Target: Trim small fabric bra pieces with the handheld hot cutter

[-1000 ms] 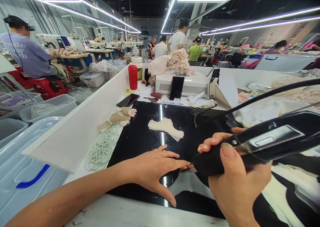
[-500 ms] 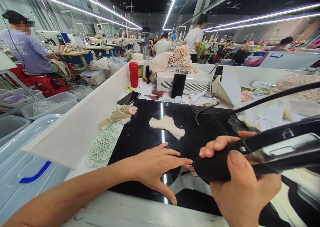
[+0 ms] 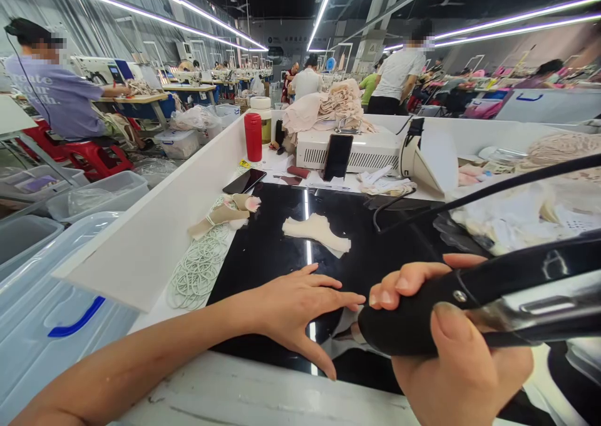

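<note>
My left hand (image 3: 300, 310) lies spread over the glossy black work surface (image 3: 253, 269), holding nothing. Its index fingertip is close to the fingers of my right hand (image 3: 460, 357). That hand is wrapped round a black hand tool with a silver metal part (image 3: 404, 323), whose exact kind I cannot tell. A narrow tip points left and down, beside my left thumb and index finger. Pale material (image 3: 345, 323) shows near the tip, partly hidden by the tool and hands. Beyond my left hand lies a small stack of cream cut fabric pieces (image 3: 317, 232).
Pale green elastic loops (image 3: 197, 273) and tied beige pieces (image 3: 220, 216) lie along the left wall. Farther back are a phone (image 3: 244, 181), a red bottle (image 3: 253, 137), an upright phone (image 3: 337, 157) and a white box (image 3: 370, 152). A black cable (image 3: 469, 194) arches on the right.
The view has shifted slightly. My left hand stays spread in about the same place, and the tool has tilted a little in my right hand. A standing person behind has moved right.
</note>
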### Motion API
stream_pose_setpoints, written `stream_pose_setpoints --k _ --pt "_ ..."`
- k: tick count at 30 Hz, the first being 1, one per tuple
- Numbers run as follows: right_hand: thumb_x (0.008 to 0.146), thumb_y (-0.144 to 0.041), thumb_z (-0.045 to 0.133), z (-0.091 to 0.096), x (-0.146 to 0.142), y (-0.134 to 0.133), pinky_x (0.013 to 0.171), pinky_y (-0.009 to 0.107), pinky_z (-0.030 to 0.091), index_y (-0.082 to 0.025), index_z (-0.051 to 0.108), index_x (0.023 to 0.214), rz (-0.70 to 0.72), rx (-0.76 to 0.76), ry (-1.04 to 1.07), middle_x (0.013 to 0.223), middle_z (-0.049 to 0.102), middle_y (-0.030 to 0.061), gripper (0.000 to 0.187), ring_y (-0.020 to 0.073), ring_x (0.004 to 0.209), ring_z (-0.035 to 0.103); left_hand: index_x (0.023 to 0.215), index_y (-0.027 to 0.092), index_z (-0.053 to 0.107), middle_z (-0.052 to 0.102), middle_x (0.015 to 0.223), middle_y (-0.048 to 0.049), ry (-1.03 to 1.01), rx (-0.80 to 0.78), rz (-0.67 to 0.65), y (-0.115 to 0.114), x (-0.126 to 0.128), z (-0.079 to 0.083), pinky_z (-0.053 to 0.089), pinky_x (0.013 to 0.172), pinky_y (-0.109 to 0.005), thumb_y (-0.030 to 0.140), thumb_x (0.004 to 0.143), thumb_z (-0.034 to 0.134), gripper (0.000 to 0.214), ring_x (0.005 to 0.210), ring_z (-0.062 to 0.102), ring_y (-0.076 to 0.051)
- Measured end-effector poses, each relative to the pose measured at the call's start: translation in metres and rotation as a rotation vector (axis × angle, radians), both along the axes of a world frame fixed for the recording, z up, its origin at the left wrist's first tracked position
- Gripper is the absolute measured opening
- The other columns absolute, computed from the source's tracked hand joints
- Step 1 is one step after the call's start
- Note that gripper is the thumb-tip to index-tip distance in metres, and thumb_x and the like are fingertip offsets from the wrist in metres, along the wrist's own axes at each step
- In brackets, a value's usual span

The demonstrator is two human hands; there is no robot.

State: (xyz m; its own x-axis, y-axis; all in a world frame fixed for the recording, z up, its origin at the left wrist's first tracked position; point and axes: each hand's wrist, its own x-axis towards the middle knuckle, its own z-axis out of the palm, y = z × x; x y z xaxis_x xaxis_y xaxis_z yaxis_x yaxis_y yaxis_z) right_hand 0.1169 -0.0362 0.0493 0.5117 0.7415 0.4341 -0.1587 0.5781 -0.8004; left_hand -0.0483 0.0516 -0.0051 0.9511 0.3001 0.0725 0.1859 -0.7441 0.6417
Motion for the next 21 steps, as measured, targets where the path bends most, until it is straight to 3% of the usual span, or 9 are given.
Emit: stream_pose_setpoints --k 8,15,18,21 --pt "0.082 -0.036 0.09 -0.001 -0.005 0.0 0.059 0.036 0.062 -0.027 0.065 0.109 -0.003 -0.023 -0.025 0.074 0.068 -0.0046 0.038 0.0178 0.058 0.063 0.166 0.032 0.035 0.059 0.157 -0.0106 -0.01 0.008 -0.008 0.0 0.001 -0.002 0.009 0.131 -0.071 0.061 0.082 0.088 0.104 0.157 0.04 -0.038" --pt "0.073 -0.034 0.091 0.009 0.006 0.0 0.051 0.034 0.059 -0.026 0.067 0.105 -0.09 -0.02 0.023 0.072 0.067 -0.0038 0.041 0.0188 0.055 0.061 0.164 0.027 0.04 0.054 0.162 -0.0115 0.003 -0.019 -0.012 0.0 0.0 0.003 0.011 0.131 -0.073 0.057 0.082 0.09 0.101 0.156 0.041 -0.039" --pt "0.068 -0.03 0.089 0.015 0.017 0.001 0.05 0.034 0.058 -0.026 0.068 0.101 -0.166 -0.033 0.028 0.071 0.066 -0.0043 0.039 0.0184 0.054 0.06 0.15 0.029 0.056 0.052 0.163 -0.0095 -0.028 -0.001 0.005 0.0 -0.004 0.006 0.014 0.129 -0.075 0.049 0.084 0.091 0.078 0.158 0.038 -0.04" --pt "0.065 -0.027 0.087 0.018 0.026 0.004 0.049 0.033 0.057 -0.026 0.068 0.1 -0.226 -0.051 0.04 0.07 0.066 -0.0048 0.04 0.0182 0.054 0.059 0.122 0.029 0.072 0.051 0.165 -0.0062 -0.057 0.041 -0.003 0.002 -0.01 0.007 0.018 0.13 -0.072 0.039 0.089 0.088 0.037 0.159 0.036 -0.039"
